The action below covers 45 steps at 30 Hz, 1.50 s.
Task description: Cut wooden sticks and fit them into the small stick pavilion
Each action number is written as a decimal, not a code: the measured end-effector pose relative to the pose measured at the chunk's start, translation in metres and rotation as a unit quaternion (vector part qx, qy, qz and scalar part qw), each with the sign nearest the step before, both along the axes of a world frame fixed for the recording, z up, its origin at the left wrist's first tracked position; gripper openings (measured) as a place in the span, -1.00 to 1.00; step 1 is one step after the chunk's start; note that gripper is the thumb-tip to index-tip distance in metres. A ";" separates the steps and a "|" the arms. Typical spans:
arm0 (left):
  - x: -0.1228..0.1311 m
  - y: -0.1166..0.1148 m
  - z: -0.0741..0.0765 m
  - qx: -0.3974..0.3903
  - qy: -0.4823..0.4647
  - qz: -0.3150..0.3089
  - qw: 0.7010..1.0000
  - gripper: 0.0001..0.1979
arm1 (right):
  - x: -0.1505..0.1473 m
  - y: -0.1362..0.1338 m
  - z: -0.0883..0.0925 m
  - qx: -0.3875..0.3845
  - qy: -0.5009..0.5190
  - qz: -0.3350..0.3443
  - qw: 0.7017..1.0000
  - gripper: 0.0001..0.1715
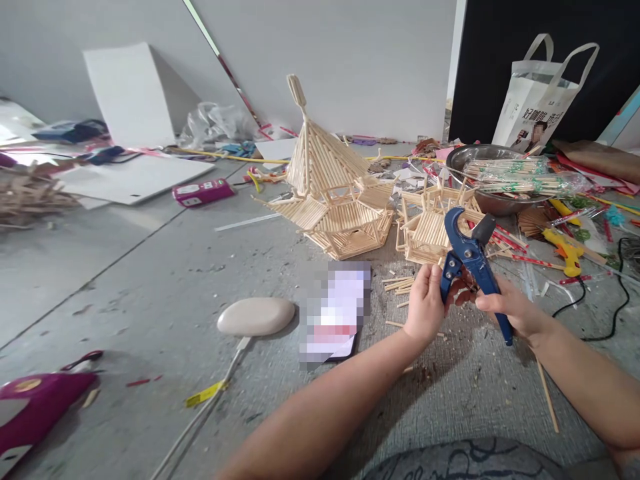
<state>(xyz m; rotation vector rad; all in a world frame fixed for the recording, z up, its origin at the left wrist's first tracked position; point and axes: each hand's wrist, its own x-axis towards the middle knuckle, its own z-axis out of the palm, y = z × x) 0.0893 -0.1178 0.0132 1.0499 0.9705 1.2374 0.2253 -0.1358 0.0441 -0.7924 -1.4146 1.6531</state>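
A blue pipe cutter [475,263] is raised in front of me, its hooked jaw and dark blade pointing up and standing apart. My right hand [517,307] is closed round its long handle. My left hand [425,307] grips the shorter handle; some of its fingers are hidden behind the tool. Just beyond the cutter stands a small, unfinished-looking frame of wooden sticks [425,230]. Left of that is a larger pavilion model of wooden sticks [327,160] with a pointed roof. Short cut sticks [400,285] lie on the floor beside my left hand.
A phone [335,313] and a white oval device [256,316] with a cable lie left of my arms. Bundled sticks fill a metal bowl [457,160] at back right, near a yellow glue gun [565,252]. A paper bag [530,100] stands behind. Purple tools [203,192] lie left.
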 end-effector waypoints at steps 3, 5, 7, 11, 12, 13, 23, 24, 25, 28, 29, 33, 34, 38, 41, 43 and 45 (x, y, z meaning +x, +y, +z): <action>-0.003 0.001 0.000 0.037 0.017 0.018 0.999 -0.61 | 0.003 -0.004 0.004 0.008 -0.025 -0.001 1.000 -0.57; -0.004 0.001 0.002 0.061 0.029 0.034 0.997 -0.60 | 0.004 -0.007 0.007 0.008 -0.039 -0.003 0.999 -0.57; -0.005 0.001 0.003 0.078 0.037 0.041 0.995 -0.59 | 0.004 -0.009 0.008 0.005 -0.050 -0.001 0.999 -0.58; -0.004 -0.002 0.004 0.072 0.027 0.019 0.997 -0.61 | 0.003 -0.010 0.007 -0.005 -0.055 -0.029 0.998 -0.66; -0.003 -0.003 0.004 0.067 0.022 0.013 0.997 -0.61 | 0.003 -0.010 0.007 -0.006 -0.051 -0.033 0.998 -0.69; -0.003 -0.004 0.005 0.064 0.016 0.009 0.998 -0.62 | 0.003 -0.009 0.007 -0.007 -0.046 -0.033 0.998 -0.71; -0.007 -0.001 0.012 0.089 0.005 0.009 0.996 -0.61 | -0.003 -0.011 0.014 -0.009 -0.077 -0.051 0.996 -0.60; -0.009 0.002 0.012 0.105 0.012 0.017 0.994 -0.62 | -0.002 -0.010 0.014 -0.010 -0.093 -0.067 0.993 -0.61; -0.011 0.005 0.012 0.118 0.028 0.025 0.992 -0.64 | 0.000 -0.009 0.013 -0.006 -0.110 -0.085 0.990 -0.61; -0.018 0.013 0.012 0.152 0.075 0.042 0.985 -0.71 | 0.008 -0.005 0.013 0.045 -0.175 -0.144 0.973 -0.61; -0.020 0.015 0.013 0.165 0.089 0.042 0.981 -0.73 | 0.011 -0.003 0.013 0.075 -0.211 -0.162 0.961 -0.62; -0.023 0.016 0.016 0.210 0.121 0.042 0.969 -0.78 | 0.017 0.002 0.012 0.225 -0.384 -0.225 0.867 -0.57; -0.023 0.016 0.016 0.216 0.123 0.040 0.968 -0.78 | 0.016 0.003 0.011 0.257 -0.412 -0.230 0.843 -0.52; -0.023 0.016 0.014 0.228 0.108 0.020 0.967 -0.77 | 0.011 0.005 0.008 0.316 -0.475 -0.220 0.791 -0.45; -0.022 0.017 0.010 0.226 0.092 0.011 0.970 -0.75 | 0.009 0.005 0.007 0.325 -0.506 -0.211 0.770 -0.45; -0.023 0.017 0.009 0.224 0.092 0.006 0.970 -0.73 | 0.009 0.004 0.007 0.329 -0.515 -0.204 0.765 -0.45; -0.023 0.016 0.009 0.223 0.099 0.004 0.970 -0.72 | 0.009 0.004 0.007 0.333 -0.515 -0.200 0.764 -0.46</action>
